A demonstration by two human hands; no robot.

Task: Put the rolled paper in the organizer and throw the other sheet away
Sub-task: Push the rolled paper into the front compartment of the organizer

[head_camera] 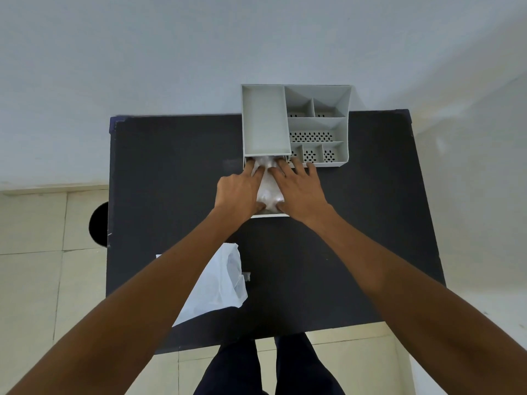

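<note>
A grey desk organizer (265, 121) with several compartments stands at the far edge of the black table (171, 181). Its bottom drawer (269, 215) is pulled out toward me. The white rolled paper (268, 189) lies in that drawer, its far end under the organizer's body. My left hand (238, 192) and my right hand (299, 189) press on the roll from either side, fingers spread over it and thumbs at its near end. The other white sheet (219, 286), partly curled, lies on the table near me, half hidden by my left forearm.
A round black bin (98, 223) shows on the tiled floor just past the table's left edge. A white wall stands behind the table. My legs are visible at the table's near edge.
</note>
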